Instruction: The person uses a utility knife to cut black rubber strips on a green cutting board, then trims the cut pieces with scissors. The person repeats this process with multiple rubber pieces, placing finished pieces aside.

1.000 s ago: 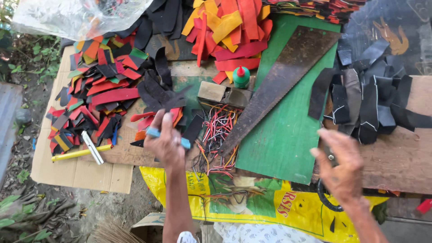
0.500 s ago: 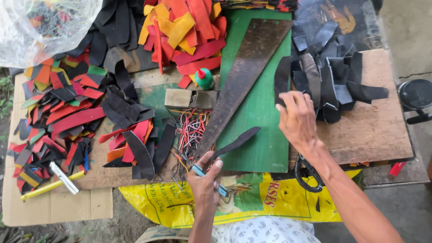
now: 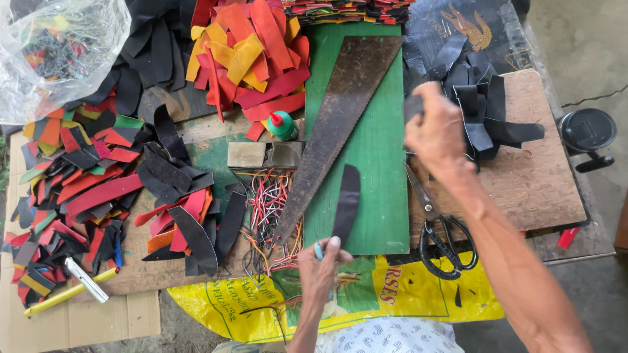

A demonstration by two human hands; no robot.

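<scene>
Presently catalogued, one working moment seen from above.

Item 1: left hand [image 3: 320, 271], low centre. Its grip is closed on the lower end of a long, narrow black rubber-like strip [image 3: 346, 202], together with a small blue-handled tool [image 3: 318, 250] of which only a little shows. The strip runs from the grip toward 12 o'clock, tilted slightly to 1, so its long axis is nearly upright in the view and its free end points away from the person. It lies over the green cutting board [image 3: 379, 163].

Item 2: right hand [image 3: 437, 131], at about 1 to 2 o'clock from the left hand and well apart from the strip. Its grip is curled shut around a dark piece; what exactly it holds cannot be told. The heap of black cut strips [image 3: 484, 104] lies just beside it at 3 o'clock.

Item 3: rusty hand saw blade [image 3: 340, 124], lying diagonally on the board, just at 10 o'clock of the held strip.

Item 4: black-handled scissors [image 3: 438, 235], on the tabletop at 3 o'clock from the left hand, below the right forearm.

Nearer hand to the strip: left, already holding it.
</scene>
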